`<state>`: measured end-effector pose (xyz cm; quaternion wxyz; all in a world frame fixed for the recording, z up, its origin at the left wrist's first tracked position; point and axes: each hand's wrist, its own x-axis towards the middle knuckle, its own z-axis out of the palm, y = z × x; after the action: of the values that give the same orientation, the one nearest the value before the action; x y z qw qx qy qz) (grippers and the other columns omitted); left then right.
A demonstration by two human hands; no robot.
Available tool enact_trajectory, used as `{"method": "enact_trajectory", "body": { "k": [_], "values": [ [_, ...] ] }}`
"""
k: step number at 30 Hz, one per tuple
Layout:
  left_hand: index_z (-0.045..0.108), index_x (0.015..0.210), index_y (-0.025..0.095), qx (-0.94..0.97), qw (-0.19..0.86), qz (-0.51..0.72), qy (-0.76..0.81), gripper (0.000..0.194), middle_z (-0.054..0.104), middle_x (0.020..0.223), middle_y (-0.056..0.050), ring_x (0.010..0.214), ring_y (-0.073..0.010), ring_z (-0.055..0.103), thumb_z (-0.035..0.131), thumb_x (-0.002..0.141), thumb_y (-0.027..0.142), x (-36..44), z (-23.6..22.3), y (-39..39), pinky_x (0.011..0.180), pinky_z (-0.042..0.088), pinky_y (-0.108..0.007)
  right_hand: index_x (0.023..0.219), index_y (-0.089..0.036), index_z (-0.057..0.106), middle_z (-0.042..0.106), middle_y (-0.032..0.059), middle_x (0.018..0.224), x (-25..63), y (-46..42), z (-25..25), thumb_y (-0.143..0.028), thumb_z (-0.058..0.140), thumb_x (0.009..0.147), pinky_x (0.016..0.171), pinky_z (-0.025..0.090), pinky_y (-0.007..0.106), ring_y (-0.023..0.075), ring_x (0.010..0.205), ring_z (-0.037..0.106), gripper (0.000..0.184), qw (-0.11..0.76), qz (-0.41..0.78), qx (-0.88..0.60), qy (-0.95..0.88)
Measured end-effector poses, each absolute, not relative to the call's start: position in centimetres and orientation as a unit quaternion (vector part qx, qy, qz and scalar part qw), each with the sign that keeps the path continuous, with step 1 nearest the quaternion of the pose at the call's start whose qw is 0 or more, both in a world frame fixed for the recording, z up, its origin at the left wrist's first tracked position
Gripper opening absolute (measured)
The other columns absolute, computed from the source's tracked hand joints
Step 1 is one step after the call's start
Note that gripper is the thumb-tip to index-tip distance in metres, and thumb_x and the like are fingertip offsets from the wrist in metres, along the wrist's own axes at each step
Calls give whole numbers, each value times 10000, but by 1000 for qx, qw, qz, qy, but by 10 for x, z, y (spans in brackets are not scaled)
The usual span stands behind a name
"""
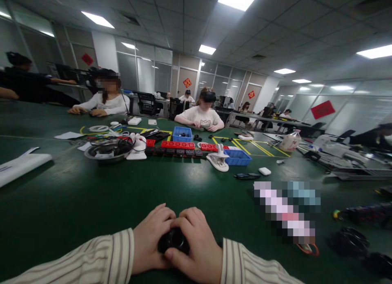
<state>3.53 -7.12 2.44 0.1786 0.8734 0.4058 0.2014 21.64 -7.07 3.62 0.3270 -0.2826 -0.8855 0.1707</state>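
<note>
While the black part (177,237) sits bottom centre of the frame, our left hand (151,239) and right hand (199,240) clasp it from both sides, fingers curled round it. Mid-frame on the green bench (92,202), we see red sockets (178,144), blue bin (237,159) to their right.

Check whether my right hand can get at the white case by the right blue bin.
Probably, with a stretch: nothing tall stands between your right hand and the white case across the table. But it would have to release the black object it holds.
</note>
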Motion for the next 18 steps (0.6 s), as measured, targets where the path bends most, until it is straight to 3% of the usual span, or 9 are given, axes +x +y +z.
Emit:
{"method": "enact_trajectory", "body": {
  "k": [4, 8, 11, 14, 18],
  "values": [
    [610, 953, 213, 874, 209, 196, 392, 438, 518, 983, -33, 922, -251, 510, 771, 555, 303, 32, 23, -65, 855, 454, -408, 1037, -163, 574, 580, 83, 966, 218, -69, 43, -308, 466, 768, 794, 403, 379, 215, 889, 490, 324, 334, 173, -221, -900],
    [609, 964, 220, 872, 231, 199, 382, 474, 498, 994, -23, 935, -256, 502, 796, 542, 328, 33, 25, -63, 853, 449, -405, 982, -190, 585, 648, 42, 1007, 218, -65, 49, -242, 397, 741, 855, 399, 366, 200, 953, 518, 310, 312, 176, -122, -926],
    [591, 1004, 209, 875, 232, 206, 371, 489, 500, 976, -30, 917, -255, 509, 771, 590, 398, 33, 24, -63, 847, 450, -410, 963, -204, 587, 665, 29, 1017, 219, -63, 50, -339, 348, 855, 900, 387, 349, 189, 1025, 516, 295, 297, 173, -74, -936],
    [556, 1085, 231, 875, 228, 214, 369, 603, 514, 1016, -33, 950, -275, 516, 787, 567, 436, 30, 16, -63, 860, 455, -423, 1068, -181, 558, 636, 69, 1088, 220, -64, 51, -530, 265, 920, 945, 368, 368, 196, 1080, 491, 479, 308, 163, -76, -934],
    [441, 1263, 237, 875, 184, 235, 382, 875, 502, 1230, -93, 1127, -354, 467, 789, 533, 570, 26, 0, -66, 1037, 276, -563, 1153, -155, 487, 589, 107, 1112, 220, -67, 49, -638, 260, 897, 939, 368, 378, 209, 1073, 495, 592, 358, 145, -123, -914]
  ]
}}
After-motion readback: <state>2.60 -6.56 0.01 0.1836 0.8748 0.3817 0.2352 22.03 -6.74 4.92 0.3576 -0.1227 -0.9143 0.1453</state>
